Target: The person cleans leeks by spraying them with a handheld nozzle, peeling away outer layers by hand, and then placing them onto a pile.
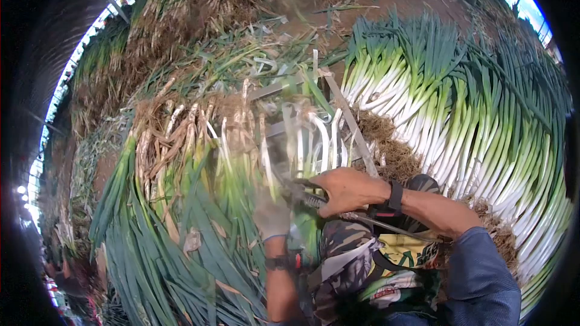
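Note:
My left hand [270, 217], in a pale glove, is smeared by motion at the lower end of a white leek stalk [266, 154]; its fingers cannot be made out. My right hand [350, 190] is bare and closed around a dark tool that looks like an air blow gun [305, 192], with a thin hose [386, 227] trailing over my lap. The tool's tip points left, close to my gloved hand. Unpeeled leeks [175, 187] with brown outer skins lie to the left, their green leaves toward me. Several whiter stalks [323, 139] stand out just beyond the tool.
A metal frame [350, 122] rises in front of me. On the right lies a broad pile of clean white leeks [459, 127] with brown roots [393, 145]. Loose leaves and skins [241, 54] litter the ground ahead. More rooty leeks [205, 6] are heaped at the back.

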`<move>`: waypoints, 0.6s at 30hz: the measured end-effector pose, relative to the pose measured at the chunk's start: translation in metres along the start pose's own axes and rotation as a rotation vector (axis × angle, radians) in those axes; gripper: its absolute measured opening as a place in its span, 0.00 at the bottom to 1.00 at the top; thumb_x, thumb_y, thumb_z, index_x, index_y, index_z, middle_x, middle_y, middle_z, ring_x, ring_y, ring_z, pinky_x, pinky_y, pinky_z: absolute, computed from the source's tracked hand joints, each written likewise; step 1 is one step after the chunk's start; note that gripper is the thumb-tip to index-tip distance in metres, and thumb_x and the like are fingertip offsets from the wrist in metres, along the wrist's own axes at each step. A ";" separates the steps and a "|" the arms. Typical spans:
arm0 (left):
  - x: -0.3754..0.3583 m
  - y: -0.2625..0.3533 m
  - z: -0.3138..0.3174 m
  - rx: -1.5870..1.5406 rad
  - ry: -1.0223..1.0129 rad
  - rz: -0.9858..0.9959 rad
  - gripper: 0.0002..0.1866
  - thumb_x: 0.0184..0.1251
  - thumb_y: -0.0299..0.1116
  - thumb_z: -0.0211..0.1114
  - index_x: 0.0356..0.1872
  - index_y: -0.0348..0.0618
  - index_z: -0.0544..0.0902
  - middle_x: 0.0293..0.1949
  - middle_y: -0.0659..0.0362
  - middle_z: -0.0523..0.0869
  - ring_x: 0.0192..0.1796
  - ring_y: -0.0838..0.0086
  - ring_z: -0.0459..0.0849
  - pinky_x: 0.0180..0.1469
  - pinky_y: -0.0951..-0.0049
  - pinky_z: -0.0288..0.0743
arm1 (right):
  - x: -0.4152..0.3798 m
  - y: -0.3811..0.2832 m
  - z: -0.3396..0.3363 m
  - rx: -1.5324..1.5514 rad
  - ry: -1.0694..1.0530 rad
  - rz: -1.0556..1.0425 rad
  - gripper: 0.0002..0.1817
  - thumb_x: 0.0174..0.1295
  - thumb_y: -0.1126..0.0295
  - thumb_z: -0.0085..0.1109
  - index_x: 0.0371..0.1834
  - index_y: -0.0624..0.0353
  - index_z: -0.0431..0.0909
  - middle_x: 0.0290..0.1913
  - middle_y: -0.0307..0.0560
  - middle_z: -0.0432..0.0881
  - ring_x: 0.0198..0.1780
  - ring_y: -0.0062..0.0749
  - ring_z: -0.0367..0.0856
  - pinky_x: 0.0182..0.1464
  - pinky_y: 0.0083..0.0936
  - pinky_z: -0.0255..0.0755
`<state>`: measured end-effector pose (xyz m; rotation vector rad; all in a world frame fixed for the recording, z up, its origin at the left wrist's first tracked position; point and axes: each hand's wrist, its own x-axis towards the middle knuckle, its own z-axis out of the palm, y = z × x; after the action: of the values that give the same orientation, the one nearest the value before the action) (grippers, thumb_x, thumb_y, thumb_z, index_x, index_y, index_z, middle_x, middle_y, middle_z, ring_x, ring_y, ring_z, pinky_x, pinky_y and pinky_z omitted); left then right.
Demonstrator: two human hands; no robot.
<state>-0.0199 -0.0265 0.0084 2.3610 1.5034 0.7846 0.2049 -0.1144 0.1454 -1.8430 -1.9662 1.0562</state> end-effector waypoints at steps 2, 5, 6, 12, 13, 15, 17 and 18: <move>0.001 -0.007 0.001 -0.028 -0.049 -0.023 0.20 0.63 0.33 0.70 0.54 0.35 0.86 0.49 0.41 0.90 0.52 0.46 0.89 0.56 0.53 0.82 | 0.007 0.003 0.005 -0.052 0.043 0.002 0.34 0.49 0.52 0.71 0.52 0.70 0.79 0.38 0.68 0.84 0.42 0.66 0.85 0.47 0.53 0.78; 0.001 -0.007 -0.004 -0.080 -0.081 -0.042 0.20 0.64 0.33 0.69 0.54 0.33 0.86 0.49 0.41 0.90 0.52 0.45 0.89 0.57 0.53 0.82 | 0.024 0.012 0.010 -0.084 0.105 -0.003 0.35 0.49 0.52 0.71 0.55 0.69 0.79 0.38 0.67 0.84 0.42 0.66 0.85 0.47 0.54 0.78; 0.001 -0.006 -0.005 -0.101 -0.085 -0.049 0.20 0.64 0.33 0.68 0.54 0.33 0.86 0.49 0.40 0.90 0.52 0.44 0.88 0.57 0.53 0.82 | 0.030 0.011 0.008 -0.095 0.120 -0.011 0.36 0.49 0.52 0.71 0.55 0.69 0.79 0.38 0.67 0.84 0.41 0.66 0.85 0.47 0.54 0.78; 0.002 -0.001 -0.012 -0.191 -0.126 -0.077 0.20 0.63 0.33 0.68 0.54 0.34 0.86 0.48 0.40 0.90 0.51 0.44 0.89 0.58 0.53 0.81 | 0.064 0.014 -0.001 -0.144 0.147 0.002 0.39 0.49 0.53 0.71 0.61 0.69 0.78 0.38 0.69 0.86 0.42 0.67 0.86 0.47 0.53 0.78; 0.003 -0.001 -0.013 -0.195 -0.130 -0.085 0.20 0.63 0.33 0.67 0.54 0.34 0.87 0.47 0.40 0.90 0.51 0.44 0.89 0.57 0.53 0.81 | 0.069 0.014 -0.002 -0.149 0.148 0.020 0.38 0.49 0.53 0.71 0.60 0.69 0.78 0.38 0.69 0.86 0.43 0.67 0.86 0.47 0.53 0.79; 0.005 0.002 -0.016 -0.204 -0.136 -0.100 0.20 0.62 0.33 0.67 0.54 0.34 0.87 0.47 0.39 0.90 0.50 0.44 0.89 0.57 0.54 0.81 | 0.080 0.017 -0.002 -0.155 0.155 0.037 0.38 0.48 0.53 0.71 0.59 0.69 0.78 0.39 0.69 0.87 0.44 0.67 0.86 0.48 0.53 0.79; 0.008 0.009 -0.024 -0.220 -0.178 -0.154 0.20 0.62 0.33 0.67 0.54 0.34 0.87 0.47 0.39 0.90 0.51 0.44 0.89 0.57 0.54 0.81 | 0.090 0.022 -0.001 -0.155 0.171 0.038 0.38 0.48 0.53 0.72 0.59 0.69 0.78 0.40 0.69 0.87 0.44 0.66 0.87 0.48 0.53 0.79; 0.009 0.013 -0.027 -0.229 -0.199 -0.181 0.20 0.62 0.33 0.66 0.54 0.34 0.87 0.47 0.39 0.90 0.51 0.43 0.89 0.57 0.54 0.81 | 0.096 0.025 0.000 -0.149 0.209 0.024 0.34 0.48 0.53 0.71 0.51 0.70 0.80 0.37 0.68 0.87 0.42 0.66 0.87 0.46 0.53 0.80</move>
<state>-0.0220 -0.0262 0.0400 2.0381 1.4361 0.6214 0.2077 -0.0260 0.1013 -1.9685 -1.9484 0.7065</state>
